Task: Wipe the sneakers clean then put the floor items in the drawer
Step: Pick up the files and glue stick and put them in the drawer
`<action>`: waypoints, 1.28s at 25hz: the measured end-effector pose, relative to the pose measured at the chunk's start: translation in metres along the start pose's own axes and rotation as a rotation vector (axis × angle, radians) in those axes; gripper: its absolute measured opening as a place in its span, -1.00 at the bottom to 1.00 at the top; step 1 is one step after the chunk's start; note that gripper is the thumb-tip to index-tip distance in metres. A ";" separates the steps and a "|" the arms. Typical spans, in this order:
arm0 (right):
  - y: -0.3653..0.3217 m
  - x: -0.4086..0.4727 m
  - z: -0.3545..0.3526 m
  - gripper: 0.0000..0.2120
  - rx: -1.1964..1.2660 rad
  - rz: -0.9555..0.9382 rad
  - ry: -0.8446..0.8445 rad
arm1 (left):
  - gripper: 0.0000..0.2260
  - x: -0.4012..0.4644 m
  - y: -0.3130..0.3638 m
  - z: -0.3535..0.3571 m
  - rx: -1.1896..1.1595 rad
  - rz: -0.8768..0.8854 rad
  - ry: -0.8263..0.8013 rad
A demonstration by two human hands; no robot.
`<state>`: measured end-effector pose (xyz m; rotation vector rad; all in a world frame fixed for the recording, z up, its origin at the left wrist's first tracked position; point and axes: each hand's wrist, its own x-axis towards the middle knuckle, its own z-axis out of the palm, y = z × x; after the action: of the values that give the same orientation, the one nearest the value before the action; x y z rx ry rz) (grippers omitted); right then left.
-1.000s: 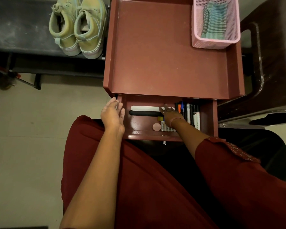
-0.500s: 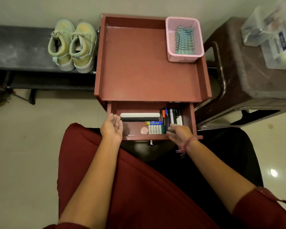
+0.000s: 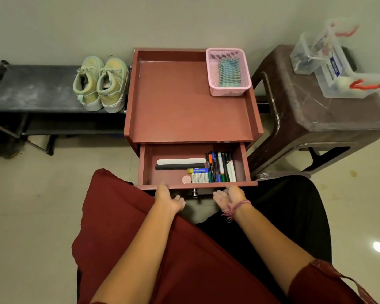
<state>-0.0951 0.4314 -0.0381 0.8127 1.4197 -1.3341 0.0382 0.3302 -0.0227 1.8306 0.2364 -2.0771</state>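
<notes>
The maroon drawer [image 3: 241,163] of the small cabinet stands pulled out. Inside lie a white and a black nail file [image 3: 181,163], a glue stick [image 3: 198,170], batteries [image 3: 199,178], a pink round piece [image 3: 186,179] and several pens and markers [image 3: 221,166]. My left hand [image 3: 168,197] and my right hand [image 3: 229,196] are at the drawer's front panel on either side of its metal knob [image 3: 195,192], fingers relaxed, holding nothing. The pale green sneakers [image 3: 101,83] stand side by side on the dark bench [image 3: 31,88] at the left.
The cabinet's top tray [image 3: 184,102] carries a pink basket [image 3: 228,89] with a folded striped cloth [image 3: 228,72]. A brown plastic stool [image 3: 316,113] at the right bears clear plastic boxes [image 3: 338,69]. Tiled floor lies left and right of my knees.
My right hand has come out of the drawer and both hands dropped to its front panel beside the knob. The camera has pulled back and tilted up, showing more of the room.
</notes>
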 end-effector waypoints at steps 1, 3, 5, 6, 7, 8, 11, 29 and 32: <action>0.001 0.001 0.001 -0.57 0.036 -0.005 -0.008 | -0.43 0.001 0.001 -0.002 -0.017 0.011 0.001; 0.000 0.002 0.004 -0.52 0.114 -0.008 -0.019 | -0.41 0.003 0.005 -0.004 -0.085 0.056 -0.021; 0.001 0.003 0.007 -0.47 0.172 -0.006 -0.038 | -0.40 0.007 0.012 -0.007 -0.163 0.092 -0.034; 0.001 0.003 0.008 -0.47 0.198 -0.009 -0.039 | -0.40 0.008 0.015 -0.008 -0.201 0.097 -0.048; 0.000 0.003 0.010 -0.46 0.219 -0.012 -0.040 | -0.41 0.010 0.018 -0.008 -0.226 0.097 -0.063; -0.001 0.002 0.013 -0.46 0.237 -0.016 -0.044 | -0.42 0.012 0.021 -0.008 -0.239 0.100 -0.080; -0.007 0.004 0.023 -0.44 0.240 -0.036 -0.064 | -0.44 0.016 0.028 -0.004 -0.217 0.118 -0.099; -0.040 0.044 0.063 -0.36 0.205 -0.037 -0.274 | -0.38 0.051 0.065 0.034 -0.323 0.211 -0.221; -0.042 0.044 0.062 -0.36 0.218 -0.030 -0.287 | -0.38 0.053 0.064 0.036 -0.360 0.217 -0.221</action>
<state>-0.1340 0.3572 -0.0607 0.7074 1.0789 -1.5784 0.0234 0.2499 -0.0625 1.3444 0.3142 -1.9187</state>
